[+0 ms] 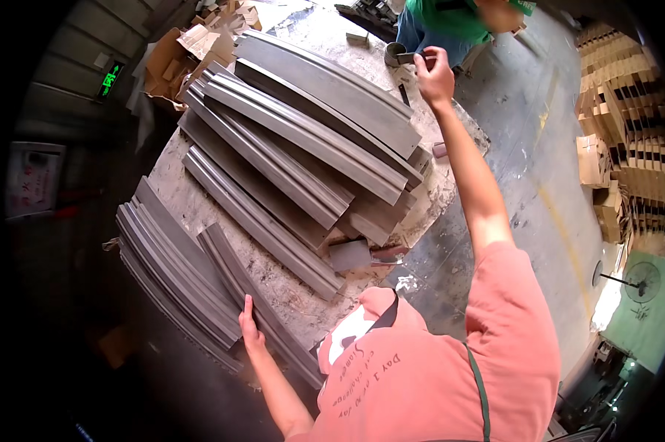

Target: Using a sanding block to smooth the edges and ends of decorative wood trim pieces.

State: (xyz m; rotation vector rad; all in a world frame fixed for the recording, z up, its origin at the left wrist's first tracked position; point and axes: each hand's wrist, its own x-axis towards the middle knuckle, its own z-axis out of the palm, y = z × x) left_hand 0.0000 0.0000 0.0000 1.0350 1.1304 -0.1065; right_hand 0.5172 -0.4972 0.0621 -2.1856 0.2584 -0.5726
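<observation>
My left hand [251, 328] grips the left edge of a long grey ribbed moulding [262, 306], which slants across the table's near left part. My right arm is stretched far forward. The fingers of my right hand [435, 76] are closed on a small dark flat blade, like a putty knife [407, 57]. Its tip is at a grey cup [393, 54] near the table's far right edge; what is in the cup cannot be made out. Between my hands, several long grey mouldings [310, 129] lie overlapped in a pile.
More mouldings [174, 269] lie stacked at the left. A grey block [350, 255] sits near the table's front edge [421, 234]. Opened cardboard boxes [172, 70] stand at the far left. A person in green [450, 22] is beyond the cup. Stacked cardboard [627, 125] lines the right.
</observation>
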